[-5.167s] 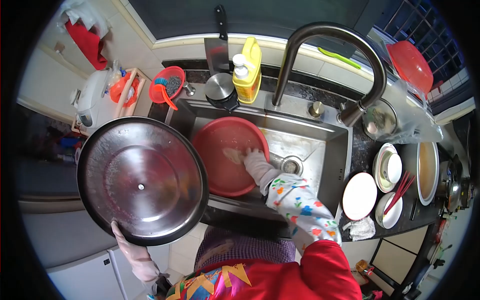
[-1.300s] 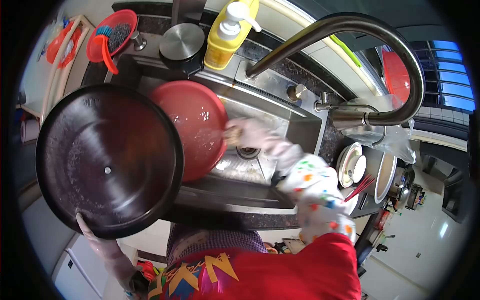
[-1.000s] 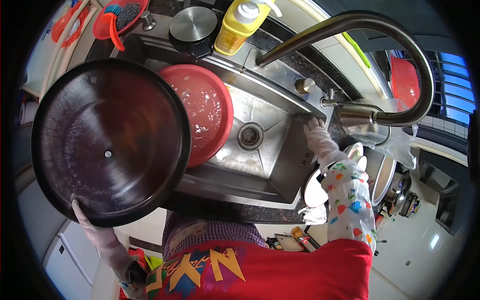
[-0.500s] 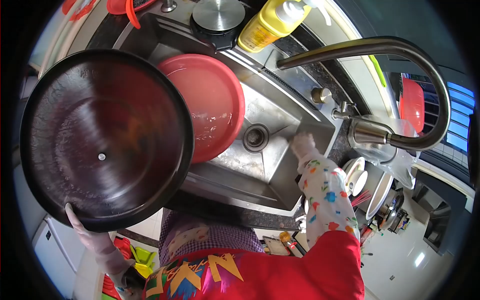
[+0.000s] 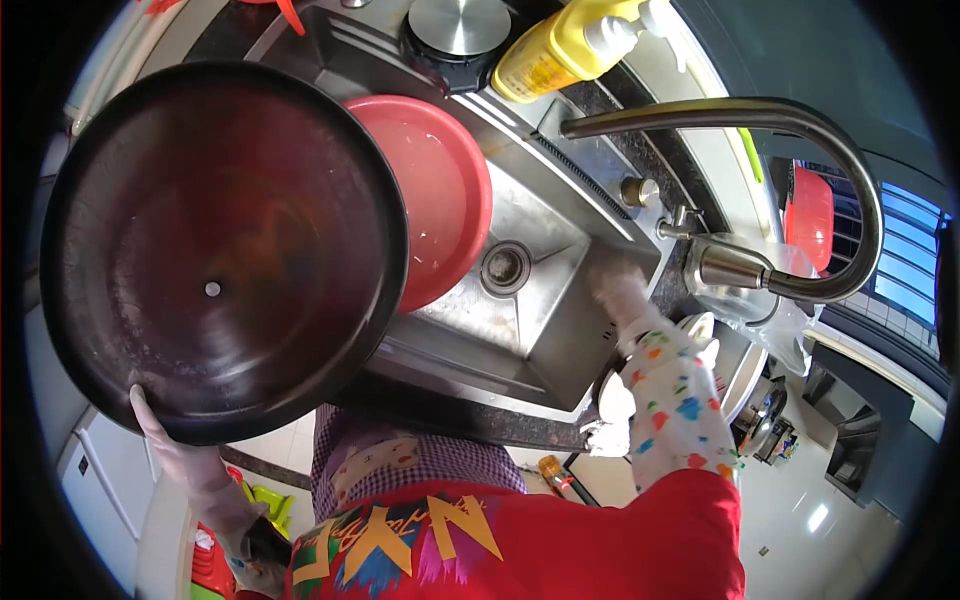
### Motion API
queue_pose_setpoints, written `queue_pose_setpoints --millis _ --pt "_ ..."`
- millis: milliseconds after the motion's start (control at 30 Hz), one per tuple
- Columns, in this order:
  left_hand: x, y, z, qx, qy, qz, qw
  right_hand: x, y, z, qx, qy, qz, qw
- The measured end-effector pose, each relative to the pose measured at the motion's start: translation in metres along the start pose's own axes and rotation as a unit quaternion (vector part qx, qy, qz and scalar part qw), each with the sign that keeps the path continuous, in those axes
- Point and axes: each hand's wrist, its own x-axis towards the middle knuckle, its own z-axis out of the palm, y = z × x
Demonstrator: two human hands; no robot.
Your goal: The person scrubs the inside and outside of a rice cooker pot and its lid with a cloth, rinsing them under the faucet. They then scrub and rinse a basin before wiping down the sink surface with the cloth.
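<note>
My left hand [image 5: 165,425], in a translucent glove, grips the lower rim of a large dark round pan or lid [image 5: 225,250], its thumb on the near face. A small metal knob or rivet shows near the middle of that face. The dark disc covers the left part of a red basin [image 5: 445,200], which holds water and sits in the steel sink [image 5: 530,290]. My right hand [image 5: 620,290], also gloved, is over the right end of the sink, right of the drain [image 5: 505,268]. Its fingers are smeared by motion.
A curved faucet [image 5: 800,115] arches over the right side. Behind the sink stand a yellow pump bottle [image 5: 550,55] and a round metal-topped object [image 5: 460,25]. Bowls [image 5: 745,375] and a clear plastic bag [image 5: 780,310] are at the right.
The dark disc has shifted slightly up and right in view, with my left hand still on its rim. My right hand has moved slightly right, and the whole view has shifted a little.
</note>
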Motion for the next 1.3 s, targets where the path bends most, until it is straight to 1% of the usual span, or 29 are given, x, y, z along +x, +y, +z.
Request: queue_pose_setpoints --millis 33,67,100,133,167,200,267,300,333,400,467,533,600,633,667,700,733,833,867,900,933,967,1000,1033,1100,1133,1200,1267,1300 --pt "0.002 0.005 0.003 0.0 0.01 -0.032 0.999 0.011 0.027 0.019 -0.053 0.139 -0.011 0.989" --pt "0.004 0.01 0.005 -0.001 0.02 -0.063 0.998 0.021 0.043 0.05 -0.045 0.102 -0.006 0.994" --pt "0.006 0.013 0.008 -0.113 0.026 -0.109 0.987 0.018 0.031 0.048 -0.06 0.039 0.014 0.997" --pt "0.012 0.022 0.012 -0.113 0.027 -0.107 0.987 0.015 0.01 0.041 -0.075 -0.021 0.035 0.996" --pt "0.016 0.034 0.015 -0.2 0.056 -0.163 0.964 -0.001 -0.017 0.019 -0.043 -0.078 0.005 0.996" --pt "0.013 0.024 0.012 -0.185 0.04 -0.128 0.973 -0.021 -0.038 0.0 -0.011 -0.135 -0.026 0.99" --pt "0.013 0.022 0.009 -0.168 0.033 -0.088 0.981 -0.019 -0.059 0.054 0.074 -0.186 -0.101 0.975" --pt "0.018 0.037 0.012 -0.257 0.053 -0.159 0.952 -0.019 -0.066 0.051 0.077 -0.178 -0.106 0.975" --pt "0.02 0.039 0.012 -0.271 0.062 -0.174 0.945 -0.02 -0.075 0.032 0.261 -0.191 -0.033 0.946" --pt "0.025 0.042 0.012 -0.298 0.081 -0.202 0.93 -0.018 -0.084 -0.018 0.441 -0.196 0.035 0.875" --pt "0.028 0.046 0.015 -0.302 0.096 -0.189 0.929 -0.014 -0.099 -0.125 0.571 -0.242 0.098 0.778" --pt "0.032 0.046 0.018 -0.292 0.103 -0.165 0.936 0.005 -0.114 -0.169 0.491 -0.117 0.0 0.863" --pt "0.032 0.06 0.024 -0.147 0.066 -0.082 0.983 0.008 -0.131 -0.215 0.625 -0.1 -0.016 0.774" --pt "0.036 0.071 0.027 -0.21 0.078 -0.117 0.967 0.021 -0.143 -0.217 0.56 -0.024 -0.093 0.823" --pt "0.04 0.083 0.03 -0.205 0.077 -0.115 0.969 0.039 -0.163 -0.206 0.466 0.046 -0.129 0.874" --pt "0.043 0.095 0.031 -0.21 0.075 -0.139 0.965 0.057 -0.184 -0.195 0.361 0.123 -0.149 0.912" --pt "0.045 0.105 0.032 -0.214 0.073 -0.162 0.96 0.079 -0.213 -0.173 0.229 0.192 -0.128 0.946" --pt "0.047 0.12 0.038 -0.19 0.061 -0.159 0.967 0.122 -0.278 -0.147 0.279 0.159 -0.121 0.939" --pt "0.046 0.121 0.038 -0.177 0.05 -0.161 0.97 0.149 -0.3 -0.11 0.314 0.086 -0.139 0.935" --pt "0.043 0.115 0.035 -0.073 0.014 -0.078 0.994 0.154 -0.307 -0.106 0.345 0.014 -0.156 0.926" --pt "0.041 0.113 0.034 -0.071 0.015 -0.082 0.994 0.154 -0.308 -0.098 0.344 0.012 -0.158 0.925" --pt "0.042 0.115 0.034 -0.069 0.007 -0.069 0.995 0.137 -0.295 -0.123 0.438 -0.027 -0.257 0.861" --pt "0.044 0.115 0.034 -0.069 -0.002 -0.056 0.996 0.119 -0.279 -0.148 0.521 -0.065 -0.347 0.777" --pt "0.046 0.116 0.035 -0.072 -0.004 -0.059 0.996 0.101 -0.261 -0.171 0.52 -0.068 -0.344 0.778" --pt "0.05 0.116 0.037 -0.183 0.054 -0.137 0.972 0.067 -0.228 -0.208 0.598 -0.304 -0.379 0.637" --pt "0.049 0.115 0.038 -0.184 0.053 -0.138 0.972 0.055 -0.223 -0.213 0.598 -0.305 -0.378 0.638" --pt "0.047 0.112 0.04 -0.195 0.041 -0.112 0.973 0.029 -0.218 -0.215 0.578 -0.246 -0.467 0.622" --pt "0.046 0.106 0.04 -0.153 0.033 -0.08 0.985 -0.006 -0.24 -0.189 0.612 -0.094 -0.372 0.691" --pt "0.046 0.105 0.04 -0.106 0.026 -0.048 0.993 -0.025 -0.256 -0.167 0.646 0.018 -0.351 0.678"
